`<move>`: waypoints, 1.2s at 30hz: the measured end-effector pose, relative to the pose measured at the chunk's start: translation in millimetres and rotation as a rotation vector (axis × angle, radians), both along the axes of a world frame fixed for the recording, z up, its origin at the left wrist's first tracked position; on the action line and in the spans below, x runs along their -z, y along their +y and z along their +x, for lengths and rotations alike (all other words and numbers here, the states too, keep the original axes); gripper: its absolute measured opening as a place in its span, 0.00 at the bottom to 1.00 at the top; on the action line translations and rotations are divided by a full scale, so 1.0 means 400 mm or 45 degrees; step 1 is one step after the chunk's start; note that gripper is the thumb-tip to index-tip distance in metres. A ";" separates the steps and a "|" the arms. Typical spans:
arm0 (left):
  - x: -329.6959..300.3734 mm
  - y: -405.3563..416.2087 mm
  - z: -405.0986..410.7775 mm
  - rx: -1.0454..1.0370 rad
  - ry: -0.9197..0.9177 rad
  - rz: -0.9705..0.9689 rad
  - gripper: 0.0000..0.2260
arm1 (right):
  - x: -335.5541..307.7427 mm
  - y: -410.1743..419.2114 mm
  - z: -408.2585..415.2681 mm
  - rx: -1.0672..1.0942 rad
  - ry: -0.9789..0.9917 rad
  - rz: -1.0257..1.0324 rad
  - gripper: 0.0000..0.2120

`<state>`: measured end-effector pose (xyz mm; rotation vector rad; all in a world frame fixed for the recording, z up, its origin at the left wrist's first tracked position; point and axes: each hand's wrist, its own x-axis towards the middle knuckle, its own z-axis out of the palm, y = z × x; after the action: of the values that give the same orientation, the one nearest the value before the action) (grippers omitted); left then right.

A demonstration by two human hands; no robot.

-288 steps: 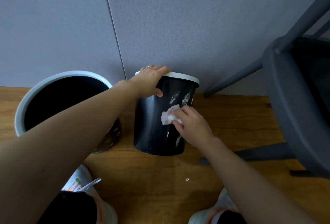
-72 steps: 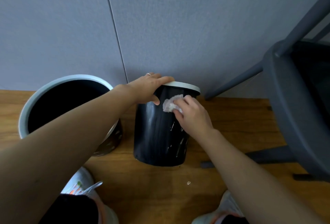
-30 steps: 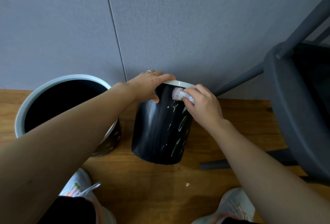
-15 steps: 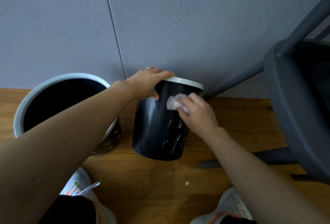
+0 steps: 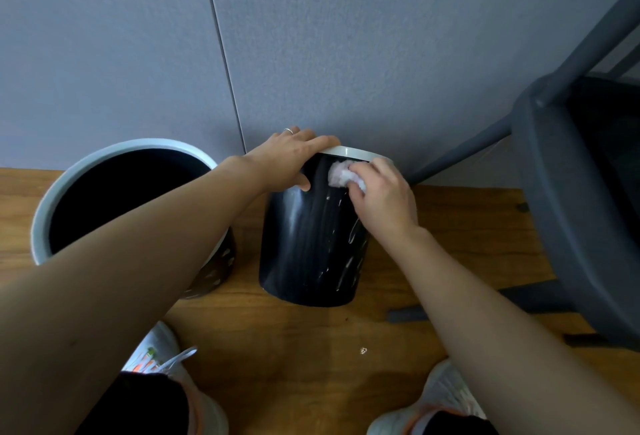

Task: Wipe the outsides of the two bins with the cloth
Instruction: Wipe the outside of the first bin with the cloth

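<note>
A small black bin [image 5: 308, 247] with a white rim stands on the wooden floor against the grey wall, tipped slightly toward the wall. My left hand [image 5: 294, 157] grips its rim from the left, thumb on the near side. My right hand [image 5: 384, 199] presses a crumpled white cloth [image 5: 341, 174] against the bin's upper wall just under the rim. Wet streaks show on the bin's right side. A larger black bin [image 5: 214, 271] with a pale grey rim stands to the left, partly hidden by my left forearm.
A dark grey chair [image 5: 571, 192] stands close on the right, its legs reaching behind the small bin. My two shoes [image 5: 162, 358] are on the floor near the bottom edge. A small crumb [image 5: 363, 350] lies on the floorboards.
My right hand has slid the cloth up and down the small bin's wall; it now sits high, just under the rim. My left hand stays on the rim.
</note>
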<state>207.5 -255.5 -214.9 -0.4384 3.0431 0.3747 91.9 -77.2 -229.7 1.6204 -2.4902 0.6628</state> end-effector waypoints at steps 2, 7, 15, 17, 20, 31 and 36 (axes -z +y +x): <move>0.000 -0.003 0.000 -0.005 0.002 -0.001 0.39 | 0.020 0.025 0.024 -0.073 0.015 0.063 0.12; 0.000 -0.007 0.003 0.008 0.013 0.023 0.39 | 0.091 0.148 0.095 -0.430 -0.024 0.244 0.12; -0.008 -0.001 0.005 -0.010 -0.017 0.023 0.39 | 0.024 0.019 0.007 -0.069 -0.014 0.049 0.13; -0.010 0.002 0.004 -0.013 -0.015 0.018 0.39 | 0.020 0.007 0.008 -0.035 -0.020 0.035 0.13; -0.012 0.000 0.004 -0.005 -0.016 0.024 0.38 | 0.049 0.060 0.053 -0.216 0.018 0.136 0.13; -0.016 0.006 -0.001 0.002 -0.022 0.010 0.38 | 0.007 0.004 0.037 -0.110 0.121 0.116 0.13; -0.015 0.001 0.001 0.009 -0.010 0.025 0.38 | 0.041 0.081 0.078 -0.365 0.148 0.293 0.13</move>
<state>207.7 -254.9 -208.9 -0.4270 3.0297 0.4016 122.9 -44.8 -245.9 2.0578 -2.3458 0.3013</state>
